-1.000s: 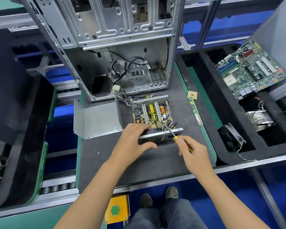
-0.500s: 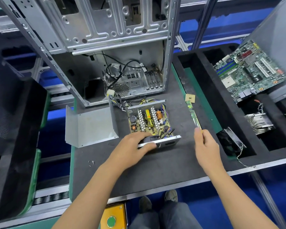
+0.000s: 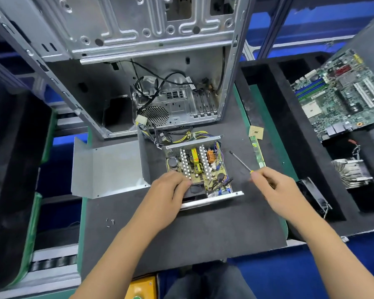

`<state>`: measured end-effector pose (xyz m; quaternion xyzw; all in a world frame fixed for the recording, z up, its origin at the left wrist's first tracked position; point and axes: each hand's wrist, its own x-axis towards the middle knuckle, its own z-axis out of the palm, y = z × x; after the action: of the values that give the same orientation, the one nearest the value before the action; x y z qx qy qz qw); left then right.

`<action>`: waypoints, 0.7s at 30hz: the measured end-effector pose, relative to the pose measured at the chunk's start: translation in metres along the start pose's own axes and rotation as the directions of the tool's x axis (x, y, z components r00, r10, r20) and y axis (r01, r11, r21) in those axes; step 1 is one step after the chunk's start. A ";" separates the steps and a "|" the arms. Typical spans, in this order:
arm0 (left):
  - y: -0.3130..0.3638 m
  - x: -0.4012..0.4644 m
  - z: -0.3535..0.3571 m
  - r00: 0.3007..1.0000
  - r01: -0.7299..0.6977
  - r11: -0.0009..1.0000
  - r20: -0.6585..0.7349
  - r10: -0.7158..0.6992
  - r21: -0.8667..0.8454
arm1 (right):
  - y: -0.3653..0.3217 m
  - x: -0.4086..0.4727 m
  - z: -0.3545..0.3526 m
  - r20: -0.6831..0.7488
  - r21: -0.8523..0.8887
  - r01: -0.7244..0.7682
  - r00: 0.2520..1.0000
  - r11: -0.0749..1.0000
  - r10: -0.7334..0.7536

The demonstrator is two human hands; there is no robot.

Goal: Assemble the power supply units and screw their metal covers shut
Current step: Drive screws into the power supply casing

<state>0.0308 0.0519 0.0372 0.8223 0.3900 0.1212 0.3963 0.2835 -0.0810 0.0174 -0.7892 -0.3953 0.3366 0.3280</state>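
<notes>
Behind open PSU (image 3: 198, 169): PC chassis (image 3: 138, 50); cover (image 3: 108, 167) lies just left. L hand (image 3: 168, 195) grips PSU's near edge; R hand (image 3: 274, 186) pinches screwdriver (image 3: 240, 161) handle.

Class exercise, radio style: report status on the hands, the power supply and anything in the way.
Left hand holds open power supply; right hand grips screwdriver. Metal cover off, lying left of it. Loose screws on mat; nothing blocking.

text: none legible | labels: blurred | numbers: none readable
</notes>
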 end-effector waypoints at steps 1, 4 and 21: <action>-0.003 -0.003 0.000 1.000 -0.017 1.000 0.024 0.017 0.011 | -0.001 0.003 -0.005 0.026 -0.023 0.003 1.000 1.000 -0.003; -0.003 -0.008 0.003 0.996 -0.086 0.992 -0.009 0.087 0.087 | -0.005 0.010 -0.013 0.080 -0.080 0.002 0.997 0.997 0.004; -0.006 -0.017 0.019 0.918 -0.379 0.733 0.131 0.374 0.565 | -0.009 0.019 0.024 0.198 0.087 -0.113 0.976 0.990 0.094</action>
<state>0.0258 0.0308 0.0227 0.9655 0.2318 0.0706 0.0956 0.2693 -0.0543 0.0061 -0.7552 -0.3667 0.4472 0.3085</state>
